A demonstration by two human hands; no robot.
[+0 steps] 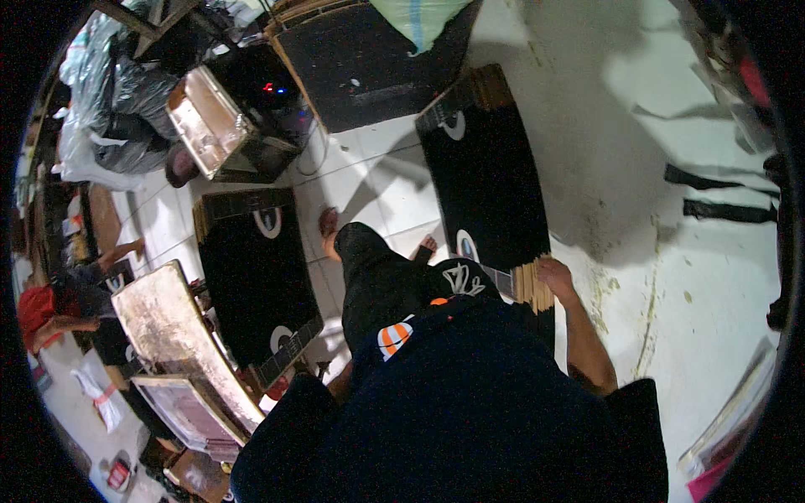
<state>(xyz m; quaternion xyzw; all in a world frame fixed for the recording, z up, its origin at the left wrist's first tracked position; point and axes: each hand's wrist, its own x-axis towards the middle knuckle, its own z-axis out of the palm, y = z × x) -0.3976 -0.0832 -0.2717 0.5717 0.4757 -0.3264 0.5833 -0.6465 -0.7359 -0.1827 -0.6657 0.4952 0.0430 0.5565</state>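
On the right lies a long stack of black flat cardboard sheets (486,168) with brown edges and pale round prints. My right hand (554,277) is at its near right corner, the fingers curled against the fanned brown edges. How many sheets they grip is not visible. Of my left arm, only a small patch of skin (340,386) shows beside my dark shirt; the fingers are hidden. Close to that arm, on the left, is the near end of a second black stack (256,268) with the same pale prints.
A worn board (184,335) and a framed screen (186,412) lean left of the second stack. An open metal-edged box (210,126) and grey plastic bags (142,101) stand far left. Another person in red (38,314) sits at the left edge. A white wall (620,251) runs along the right.
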